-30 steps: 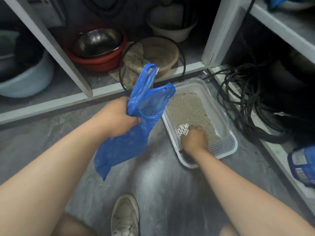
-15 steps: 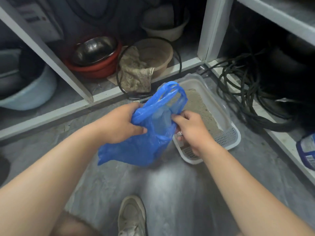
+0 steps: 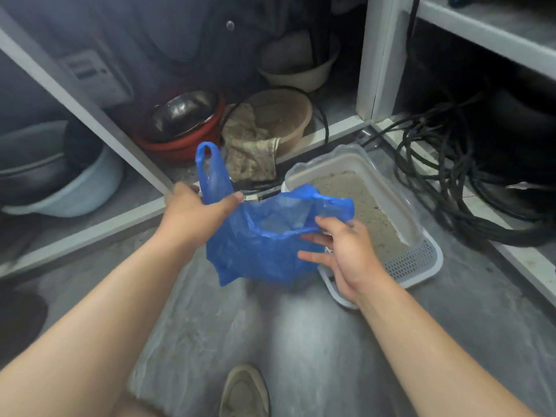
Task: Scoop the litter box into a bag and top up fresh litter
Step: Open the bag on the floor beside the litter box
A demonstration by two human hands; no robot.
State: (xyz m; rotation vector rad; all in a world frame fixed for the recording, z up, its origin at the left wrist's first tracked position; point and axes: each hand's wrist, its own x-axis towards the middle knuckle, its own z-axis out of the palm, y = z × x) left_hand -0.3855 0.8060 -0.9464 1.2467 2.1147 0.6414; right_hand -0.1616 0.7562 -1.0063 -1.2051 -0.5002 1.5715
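A thin blue plastic bag [image 3: 258, 251] hangs just above the grey floor, to the left of the litter box. My left hand [image 3: 192, 215] grips its left rim below one upright handle loop. My right hand [image 3: 343, 254] pinches the right rim between thumb and fingers, so the mouth is stretched open. The white litter box [image 3: 394, 194] sits on the floor at right, holding grey litter [image 3: 358, 200], with a perforated ledge [image 3: 412, 263] at its near end. The bag and my right hand hide the box's near-left corner. No scoop is plainly in view.
Coiled black cables [image 3: 451, 182] lie right of the box. Under the white shelf frame [image 3: 370, 61] stand a red basin with a steel bowl [image 3: 183, 121], a beige basin with a cloth [image 3: 279, 118] and a pale blue basin [image 3: 72, 185]. My shoe [image 3: 245, 389] is below.
My right hand left the white scoop in the litter box and took the bag's right rim. Both hands lowered the bag and pulled its mouth apart.
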